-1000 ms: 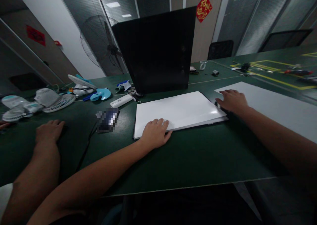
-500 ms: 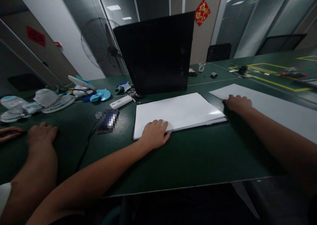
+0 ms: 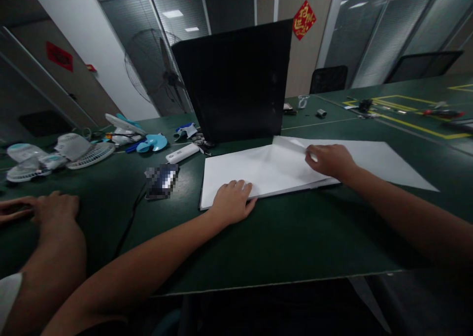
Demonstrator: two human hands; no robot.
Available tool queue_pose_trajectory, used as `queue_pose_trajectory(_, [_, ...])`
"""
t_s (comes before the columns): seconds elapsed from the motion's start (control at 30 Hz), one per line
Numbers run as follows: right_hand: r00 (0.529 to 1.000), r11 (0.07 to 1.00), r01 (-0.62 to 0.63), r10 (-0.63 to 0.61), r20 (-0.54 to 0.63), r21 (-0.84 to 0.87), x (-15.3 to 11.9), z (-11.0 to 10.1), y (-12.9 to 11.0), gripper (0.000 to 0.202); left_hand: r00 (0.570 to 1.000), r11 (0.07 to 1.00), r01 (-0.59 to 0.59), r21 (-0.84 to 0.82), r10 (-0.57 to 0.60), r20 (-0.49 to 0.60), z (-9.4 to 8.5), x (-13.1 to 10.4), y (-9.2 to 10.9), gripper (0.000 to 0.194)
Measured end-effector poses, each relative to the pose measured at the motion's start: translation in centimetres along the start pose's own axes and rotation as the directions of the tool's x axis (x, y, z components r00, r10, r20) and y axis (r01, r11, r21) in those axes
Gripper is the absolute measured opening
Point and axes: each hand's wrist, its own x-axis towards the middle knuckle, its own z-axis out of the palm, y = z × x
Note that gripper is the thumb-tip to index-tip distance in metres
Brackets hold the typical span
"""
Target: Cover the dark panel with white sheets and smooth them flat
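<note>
The stack of white paper sheets (image 3: 254,171) lies flat on the dark green table (image 3: 281,237), just in front of a tall black upright panel (image 3: 236,80) that stands on the tabletop. The left hand (image 3: 232,201) rests palm down on the near left corner of the stack, fingers spread flat on the top sheet and closed on nothing. The right hand (image 3: 330,160) is at the stack's right side, its fingers pinched on the edge of a loose white sheet (image 3: 373,161); that sheet's left end is lifted and curls over the stack, while its right part lies on the table and tapers to a point at the right.

Left of the stack lie a small white bar-shaped device (image 3: 182,152), a dark item that is blurred out and cannot be told (image 3: 161,181), and a black cable (image 3: 127,222) running toward the near edge. Farther left are parts of small fans: a pale blue fan blade (image 3: 151,142) and a white round fan grille (image 3: 88,154). At the far left another person's hand (image 3: 55,209) lies flat on the table, well apart from the stack. A large black standing fan (image 3: 155,70) is behind the table, and a red diamond-shaped paper decoration (image 3: 303,19) hangs on the wall beyond.
</note>
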Motion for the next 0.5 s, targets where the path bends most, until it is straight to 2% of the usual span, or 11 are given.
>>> queue_pose_trajectory(0.03, [0.994, 0.994, 0.111, -0.111, 0.001, 0.019, -0.1, -0.1, -0.9, 0.041, 1.0, 1.0, 0.0, 0.0, 0.0, -0.003, 0.0, 0.0, 0.0, 0.044])
queue_pose_trajectory(0.1, [0.946, 0.944, 0.322, -0.323, -0.004, 0.076, -0.4, -0.1, -2.5, 0.037, 1.0, 1.0, 0.0, 0.002, 0.0, -0.007, 0.0, 0.0, 0.0, 0.045])
queue_pose_trajectory(0.2, [0.856, 0.844, 0.515, -0.514, -0.047, 0.149, -0.7, 0.1, -4.0, 0.033, 1.0, 1.0, 0.001, 0.006, -0.001, 0.002, 0.0, 0.1, -0.1, 0.048])
queue_pose_trajectory(0.27, [0.826, 0.805, 0.562, -0.556, -0.088, 0.189, -0.9, 0.2, -4.4, 0.032, 1.0, 1.0, -0.002, 0.004, 0.002, 0.007, 0.1, 0.1, -0.1, 0.05])
queue_pose_trajectory(0.4, [0.798, 0.759, 0.603, -0.581, -0.161, 0.246, -0.9, 0.6, -4.4, 0.032, 1.0, 1.0, -0.001, 0.009, 0.001, 0.012, 0.0, 0.1, -0.1, 0.05])
queue_pose_trajectory(0.5, [0.753, 0.708, 0.658, -0.62, -0.221, 0.256, -0.8, 1.3, -4.2, 0.034, 1.0, 1.0, -0.003, 0.017, 0.003, 0.014, 0.1, 0.1, -0.2, 0.05])
